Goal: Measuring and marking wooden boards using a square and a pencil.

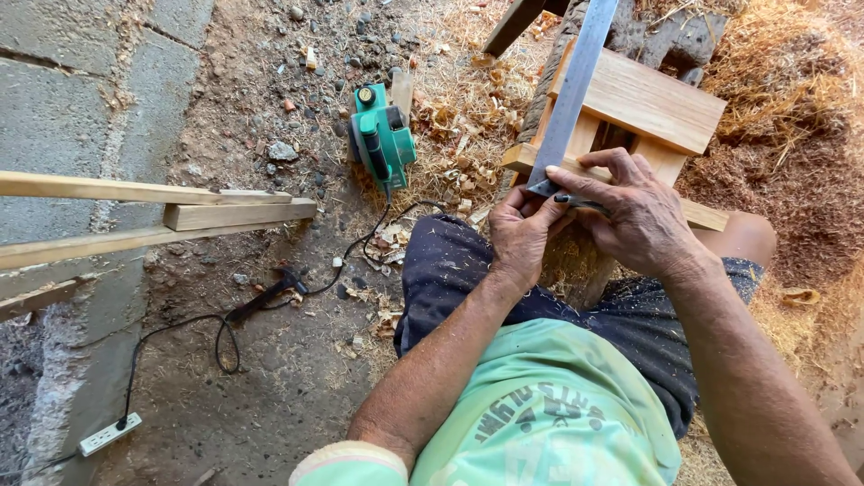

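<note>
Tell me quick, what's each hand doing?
Left hand: closed on the end of the metal ruler.
Right hand: closed on a pencil, fingers pressing the ruler against the wood piece.

Bare dirt left of knee open; green planer [382, 135], cord [225, 328], wooden slats [180, 216] obstruct.

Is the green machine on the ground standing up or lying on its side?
On its side, it seems. The green planer lies on the dirt, its black handle facing sideways, its cord trailing off. No hand touches it.

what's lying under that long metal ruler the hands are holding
The metal ruler crosses a pale wooden board and a narrower wooden strip. Its near end is hidden by the left hand and right hand.
</note>
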